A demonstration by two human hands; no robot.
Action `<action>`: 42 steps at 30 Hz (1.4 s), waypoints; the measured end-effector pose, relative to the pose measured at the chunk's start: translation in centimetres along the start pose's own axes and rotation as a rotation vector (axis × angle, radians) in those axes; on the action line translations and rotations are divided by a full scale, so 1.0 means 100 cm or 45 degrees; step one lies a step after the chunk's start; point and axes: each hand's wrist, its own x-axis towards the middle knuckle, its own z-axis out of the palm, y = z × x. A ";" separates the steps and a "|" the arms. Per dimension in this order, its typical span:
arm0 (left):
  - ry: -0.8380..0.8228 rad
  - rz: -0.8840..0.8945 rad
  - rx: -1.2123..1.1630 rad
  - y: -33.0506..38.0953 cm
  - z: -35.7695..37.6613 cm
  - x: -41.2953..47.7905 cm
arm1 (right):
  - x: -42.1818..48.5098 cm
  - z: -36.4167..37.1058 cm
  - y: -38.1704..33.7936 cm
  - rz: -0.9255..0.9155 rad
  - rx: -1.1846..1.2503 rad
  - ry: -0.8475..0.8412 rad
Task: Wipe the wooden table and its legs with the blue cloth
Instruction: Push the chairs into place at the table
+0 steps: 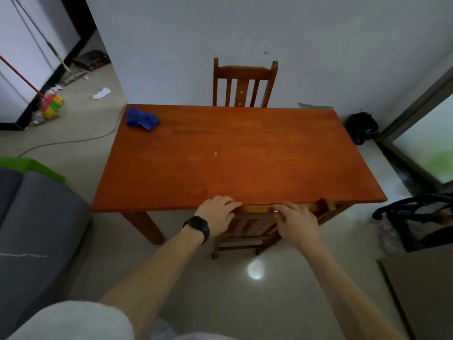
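Observation:
The wooden table (245,148) fills the middle of the view, its near left leg (144,227) visible below the top. A crumpled blue cloth (141,118) lies on the table's far left corner, far from both hands. My left hand (217,217), with a black watch on the wrist, grips the top rail of a wooden chair (255,229) tucked under the table's near edge. My right hand (296,223) holds the same rail a little to the right, fingers curled over it. A small pale crumb (215,154) sits mid-table.
A second wooden chair (245,83) stands against the wall behind the table. A grey sofa (36,229) is at the left, a broom (50,105) and a cable on the floor beyond. A black bag (362,127) and a dark frame (416,217) sit at the right.

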 end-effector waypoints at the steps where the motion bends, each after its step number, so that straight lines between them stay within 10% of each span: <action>1: 0.028 0.033 -0.035 -0.012 0.000 -0.015 | -0.008 0.005 -0.020 -0.030 0.112 0.077; 7: -0.099 -0.266 -0.192 -0.154 -0.029 -0.108 | -0.033 0.058 -0.178 -0.186 0.448 0.309; 15: -0.171 -0.568 -0.152 -0.327 -0.069 -0.179 | -0.009 0.106 -0.352 -0.153 0.567 0.083; 42: -0.368 -0.072 0.036 -0.640 -0.235 0.137 | 0.362 0.096 -0.599 0.305 0.826 -0.016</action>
